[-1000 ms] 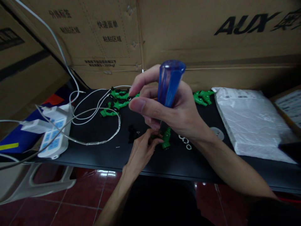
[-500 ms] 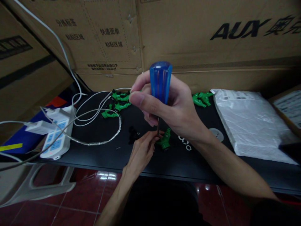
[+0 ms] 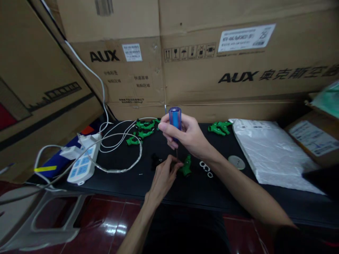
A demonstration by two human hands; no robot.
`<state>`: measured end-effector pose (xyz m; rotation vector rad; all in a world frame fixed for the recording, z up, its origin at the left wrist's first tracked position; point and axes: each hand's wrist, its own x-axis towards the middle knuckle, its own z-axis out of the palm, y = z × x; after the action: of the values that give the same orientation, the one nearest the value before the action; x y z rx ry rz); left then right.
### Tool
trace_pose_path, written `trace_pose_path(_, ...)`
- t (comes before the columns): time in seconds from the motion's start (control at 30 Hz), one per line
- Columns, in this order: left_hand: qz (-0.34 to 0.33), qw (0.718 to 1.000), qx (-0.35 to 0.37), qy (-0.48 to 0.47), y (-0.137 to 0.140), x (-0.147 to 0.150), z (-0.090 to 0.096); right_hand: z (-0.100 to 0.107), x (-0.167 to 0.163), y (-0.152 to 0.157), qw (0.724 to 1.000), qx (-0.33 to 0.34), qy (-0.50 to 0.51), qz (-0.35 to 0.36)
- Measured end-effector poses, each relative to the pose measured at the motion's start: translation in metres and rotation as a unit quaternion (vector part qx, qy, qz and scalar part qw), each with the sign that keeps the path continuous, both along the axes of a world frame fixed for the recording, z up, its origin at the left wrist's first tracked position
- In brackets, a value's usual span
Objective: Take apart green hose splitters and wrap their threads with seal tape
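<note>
My right hand (image 3: 186, 132) is closed around the blue handle of a screwdriver (image 3: 175, 118), held upright with its shaft pointing down. The shaft ends at the fingertips of my left hand (image 3: 165, 173), which are pinched at the left side of a green Y-shaped hose fitting (image 3: 186, 166) on the table. Those fingers hide the screwdriver's tip and part of the fitting. Left of my left hand lie small black parts (image 3: 155, 162) and a tiny screw (image 3: 140, 174). Several white rings (image 3: 206, 169) lie to the right of the fitting.
More green fittings lie at the back left (image 3: 143, 132) and back right (image 3: 219, 128). A power strip (image 3: 84, 165) with white cables (image 3: 119, 170) occupies the left. On the right are a round grey disc (image 3: 236, 162) and a white plastic package (image 3: 265, 151). Cardboard boxes (image 3: 190, 81) stand behind.
The camera view has tilted up and shifted, so the hands and table appear lower and smaller. Both hands keep their grips, with the screwdriver still upright at the fitting.
</note>
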<state>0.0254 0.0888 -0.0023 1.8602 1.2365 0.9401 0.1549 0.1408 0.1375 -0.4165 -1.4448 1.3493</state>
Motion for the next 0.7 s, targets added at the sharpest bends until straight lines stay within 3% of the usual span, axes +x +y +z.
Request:
trace_pose_path(0.1,0.013,1.000,0.007,-0.006,0.000,0.000,-0.003,-0.001,-0.005,-0.001,1.000,-0.021,-0.002,-0.010)
trace_pose_path(0.23,-0.019,1.000,0.024,-0.005,-0.001,-0.004,-0.001,0.007,-0.012,-0.001,0.999,-0.020,0.003,-0.030)
trace_pose_path(0.43,-0.061,0.998,0.023,0.004,0.002,-0.012,0.004,0.050,0.010,-0.013,0.993,0.006,0.047,-0.109)
trace_pose_path(0.5,-0.073,0.997,0.014,-0.001,0.005,-0.013,0.005,0.056,0.023,-0.027,0.989,-0.021,0.005,-0.149)
trace_pose_path(0.6,-0.086,0.996,0.001,-0.013,0.009,-0.014,0.007,0.037,0.039,-0.049,0.966,-0.139,-0.133,-0.175)
trace_pose_path(0.7,-0.108,0.994,-0.013,-0.023,0.014,-0.015,0.012,-0.011,0.048,-0.067,0.929,-0.234,-0.242,-0.153)
